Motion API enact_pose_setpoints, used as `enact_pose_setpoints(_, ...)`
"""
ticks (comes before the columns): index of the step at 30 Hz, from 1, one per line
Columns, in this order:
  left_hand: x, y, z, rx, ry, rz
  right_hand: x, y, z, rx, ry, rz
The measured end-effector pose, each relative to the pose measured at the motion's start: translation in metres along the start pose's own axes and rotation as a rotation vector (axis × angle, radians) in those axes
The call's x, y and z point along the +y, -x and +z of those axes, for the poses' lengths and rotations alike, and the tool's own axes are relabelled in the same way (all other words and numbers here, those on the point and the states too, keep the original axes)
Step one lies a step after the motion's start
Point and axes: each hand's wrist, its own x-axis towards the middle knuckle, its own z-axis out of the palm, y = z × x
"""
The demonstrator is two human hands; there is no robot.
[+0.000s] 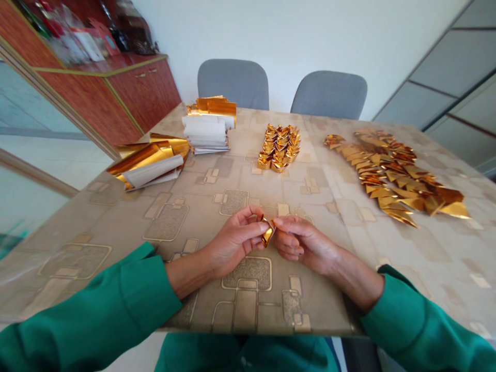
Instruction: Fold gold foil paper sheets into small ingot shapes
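A small folded piece of gold foil paper [267,231] stands between my two hands, just above the tabletop. My left hand [234,240] pinches it from the left with thumb and fingers. My right hand [304,243] holds its other side with the fingertips. Ahead of my hands lies a compact cluster of folded gold ingot shapes [278,148]. To the right spreads a long heap of flatter gold folded pieces [391,175]. At the far left are a stack of white-backed gold sheets [207,126] and a loose bundle of gold foil paper [149,163].
The table has a beige patterned cover [116,227], and its near edge runs just beyond my forearms. Two grey chairs [232,82] stand at the far side. A reddish-brown cabinet [143,88] with bags on top stands at the back left.
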Motion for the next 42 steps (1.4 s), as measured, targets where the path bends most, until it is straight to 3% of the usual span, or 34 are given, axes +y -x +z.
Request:
enact_pose_setpoints(4, 0.0015, -0.0021, -0.0037, -0.049, 0.07, -0.013, -0.0027, 0.0011, -0.0019, 0.009, -0.01, -0.015)
enact_pose_setpoints(11, 0.0012, -0.003, -0.0055, -0.025, 0.094, 0.009, -0.0021, 0.0027, 0.0008, -0.032, -0.019, -0.031)
enact_pose_setpoints(16, 0.0004, -0.0035, -0.0083, -0.126, 0.119, -0.068, 0.0018, -0.0001, -0.0016, -0.089, -0.067, 0.003)
enact_pose_setpoints(26, 0.0025, 0.0033, -0.0016, 0.005, -0.074, 0.009, 0.0058, -0.0017, 0.0013, -0.093, -0.026, -0.012)
enact_pose_setpoints(31, 0.0039, 0.0029, -0.0026, -0.044, -0.091, -0.031, 0.004, -0.0012, -0.0003, -0.043, -0.044, -0.025)
enact_pose_setpoints(37, 0.0046, 0.0036, -0.0031, -0.012, -0.149, -0.06, 0.0043, 0.0002, 0.0011, -0.023, -0.022, -0.023)
enact_pose_setpoints(42, 0.0045, 0.0001, -0.0087, -0.056, -0.035, -0.128, 0.0012, -0.0008, -0.0012, -0.03, -0.032, -0.021)
